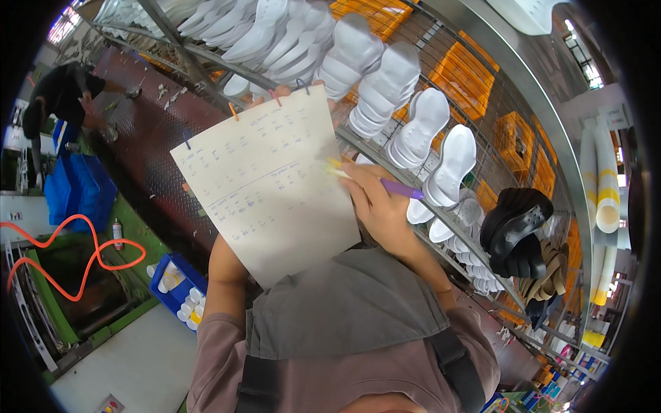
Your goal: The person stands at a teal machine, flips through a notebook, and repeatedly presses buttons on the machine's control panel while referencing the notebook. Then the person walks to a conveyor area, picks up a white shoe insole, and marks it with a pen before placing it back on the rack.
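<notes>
A sheet of paper (255, 186) covered in handwritten rows is held up in front of me, with several coloured clips along its top edge. My left hand (281, 91) supports it from behind; most of that hand is hidden, and only some fingertips show at the top edge. At the sheet's right side, my right hand (380, 201) is closed around a purple pen (402, 189). The pen's yellowish front end points at the paper, but blur hides whether it touches.
A wire rack (447, 219) on the right holds stacks of white shoe soles (451, 162), black soles (513, 224) and orange crates (465, 79). Left are a green-framed machine (89, 289), an orange hose (96, 251) and a blue bin (162, 286) of white containers. Another person (58, 100) bends at far left.
</notes>
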The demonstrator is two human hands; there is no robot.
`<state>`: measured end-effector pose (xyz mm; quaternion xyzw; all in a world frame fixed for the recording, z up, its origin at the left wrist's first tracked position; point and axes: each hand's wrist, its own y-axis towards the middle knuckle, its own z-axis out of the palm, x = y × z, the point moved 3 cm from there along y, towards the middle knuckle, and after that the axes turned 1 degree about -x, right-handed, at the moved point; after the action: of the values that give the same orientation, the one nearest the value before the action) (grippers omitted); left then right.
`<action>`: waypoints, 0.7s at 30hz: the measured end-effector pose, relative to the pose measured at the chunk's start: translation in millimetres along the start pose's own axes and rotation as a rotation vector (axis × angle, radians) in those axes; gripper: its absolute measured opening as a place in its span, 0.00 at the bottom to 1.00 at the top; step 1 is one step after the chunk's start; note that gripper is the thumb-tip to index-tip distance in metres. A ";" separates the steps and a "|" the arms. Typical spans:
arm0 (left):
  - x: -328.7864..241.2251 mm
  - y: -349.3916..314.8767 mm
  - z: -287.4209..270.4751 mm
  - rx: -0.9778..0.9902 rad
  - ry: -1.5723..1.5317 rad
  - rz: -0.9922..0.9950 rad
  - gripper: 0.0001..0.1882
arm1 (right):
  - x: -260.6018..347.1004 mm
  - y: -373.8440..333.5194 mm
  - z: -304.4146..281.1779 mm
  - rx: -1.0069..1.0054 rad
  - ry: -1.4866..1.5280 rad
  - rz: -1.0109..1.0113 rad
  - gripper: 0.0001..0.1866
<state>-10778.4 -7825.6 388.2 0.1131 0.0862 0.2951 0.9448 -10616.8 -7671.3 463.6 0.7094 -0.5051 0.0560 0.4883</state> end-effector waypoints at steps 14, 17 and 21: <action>-2.3 12.4 18.6 0.086 0.033 -0.384 0.27 | 5.7 15.2 18.5 -0.057 -0.147 -0.285 0.22; -7.6 9.9 19.8 -0.117 -0.030 -0.421 0.30 | 14.2 13.8 18.6 -0.039 -0.190 -0.298 0.22; -7.5 7.2 15.7 -0.110 -0.024 -0.395 0.31 | 21.5 12.8 16.1 -0.029 -0.162 -0.262 0.23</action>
<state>-10784.7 -7826.7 405.9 0.0458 0.0793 0.1070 0.9900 -10623.0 -7697.8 475.7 0.7642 -0.4468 -0.0727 0.4594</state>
